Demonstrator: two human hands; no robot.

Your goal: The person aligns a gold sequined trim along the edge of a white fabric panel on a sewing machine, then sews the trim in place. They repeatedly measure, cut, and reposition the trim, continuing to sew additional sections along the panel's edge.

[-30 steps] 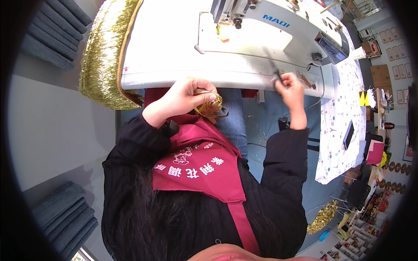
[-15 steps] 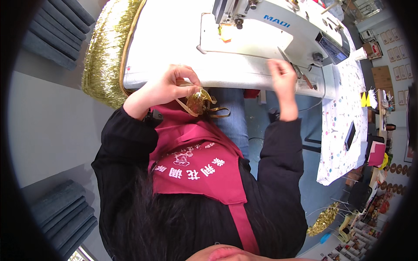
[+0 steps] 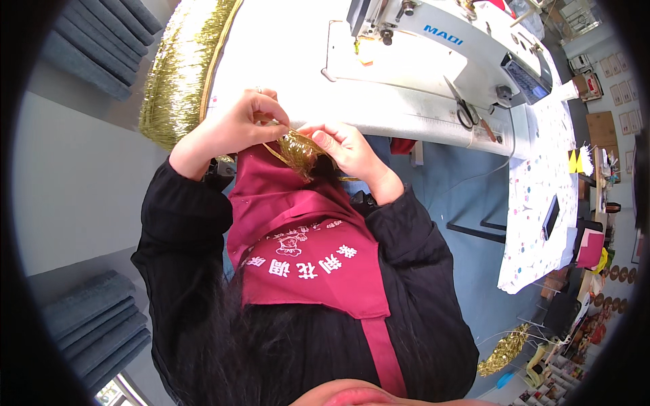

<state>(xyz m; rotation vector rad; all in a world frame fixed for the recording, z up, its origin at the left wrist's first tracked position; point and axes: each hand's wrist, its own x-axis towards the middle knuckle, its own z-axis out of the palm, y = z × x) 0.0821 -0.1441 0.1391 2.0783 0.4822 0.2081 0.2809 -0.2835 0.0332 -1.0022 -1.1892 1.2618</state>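
Above the lap, just off the table's front edge, a small shiny gold foil fringe piece [image 3: 298,154] with a narrow gold ribbon edging hangs between my hands. My left hand [image 3: 240,120] pinches its upper edge between thumb and fingers. On the other side, my right hand [image 3: 349,150] has thumb and fingers closed on the edge of the same piece. The right fingertips are partly hidden behind the gold. A pair of scissors [image 3: 464,111] with black handles lies on the table to the right, apart from both hands.
A sewing machine [image 3: 433,40] stands on the white table [image 3: 271,68], with a scrap of orange and yellow near its needle. A large bundle of gold tinsel fringe [image 3: 186,68] drapes over the left edge. A patterned cloth-covered table [image 3: 531,223] holds a dark phone-like slab [image 3: 550,216].
My right hand has come left from beside the scissors to the gold piece and closed on it. The scissors now show fully on the table. My left hand still holds the piece.
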